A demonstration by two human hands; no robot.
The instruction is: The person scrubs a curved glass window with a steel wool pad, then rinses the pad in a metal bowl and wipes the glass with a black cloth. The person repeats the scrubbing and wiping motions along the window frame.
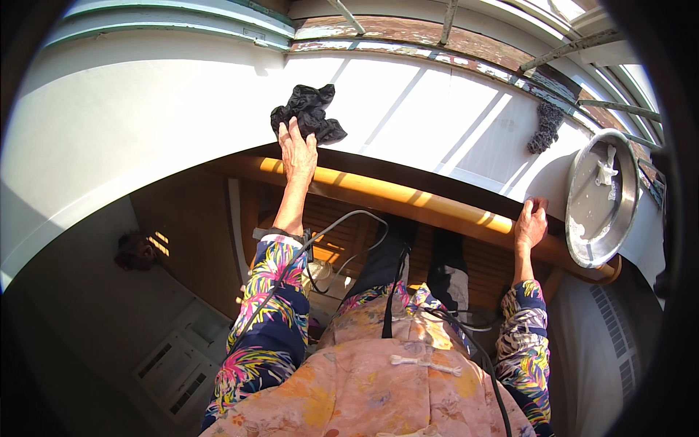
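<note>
My left hand (298, 148) rests its fingertips on a crumpled black cloth (310, 113), which lies on a white ledge (415, 120) near its front edge. My right hand (531, 223) grips the front edge of the same ledge, its fingertips partly hidden. Just right of that hand, a round metal basin (600, 202) with some liquid, suds and a small white cloth or scrap (607, 166) in it stands at the ledge's right end. A dark grey textured cloth or scrubber (546, 128) lies farther back, between the right hand and the window frame.
Window frame wood with peeling paint (480, 49) and metal bars (449, 22) run behind the ledge. A yellow wooden rail (404, 194) passes below the ledge's front edge, above brown slats (491, 273). Grey cable (349, 216) loops by my left arm; black cable (491, 377) hangs by my right.
</note>
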